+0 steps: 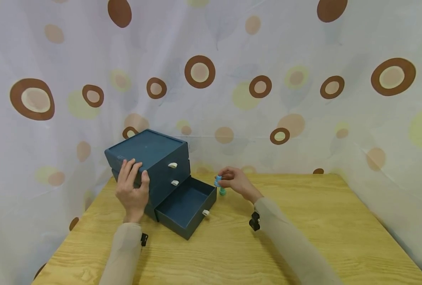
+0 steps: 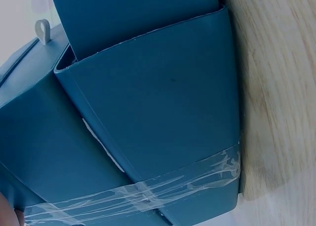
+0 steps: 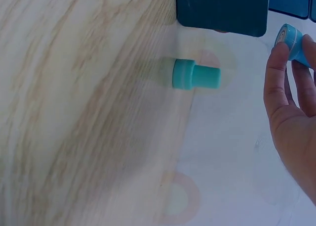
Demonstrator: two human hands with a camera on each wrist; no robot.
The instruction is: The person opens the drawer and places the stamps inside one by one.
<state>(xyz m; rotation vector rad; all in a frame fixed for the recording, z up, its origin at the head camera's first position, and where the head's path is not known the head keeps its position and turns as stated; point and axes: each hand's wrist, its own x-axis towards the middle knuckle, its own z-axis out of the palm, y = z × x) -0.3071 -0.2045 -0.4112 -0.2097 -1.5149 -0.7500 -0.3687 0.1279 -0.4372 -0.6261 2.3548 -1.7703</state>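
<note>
My right hand [image 1: 237,184] pinches a small blue toy stamp [image 1: 217,181] between thumb and fingers, held up off the table. In the right wrist view the stamp's round end [image 3: 282,35] shows a spiral mark. A green stamp [image 3: 196,74] of like shape stands upright on the table, just below that hand in the head view. To the left is a dark blue drawer box [image 1: 148,146] with its bottom drawer [image 1: 176,225] pulled out and bare inside. My left hand [image 1: 133,196] rests against the box's near side, fingertips at the top edge, thumb toward the front.
Two upper drawers are closed, each with a pale loop tab [image 1: 173,165]. Clear tape [image 2: 143,194] runs across the box's side. The wooden table [image 1: 303,221] extends to the right, with a patterned curtain [image 1: 225,107] behind it.
</note>
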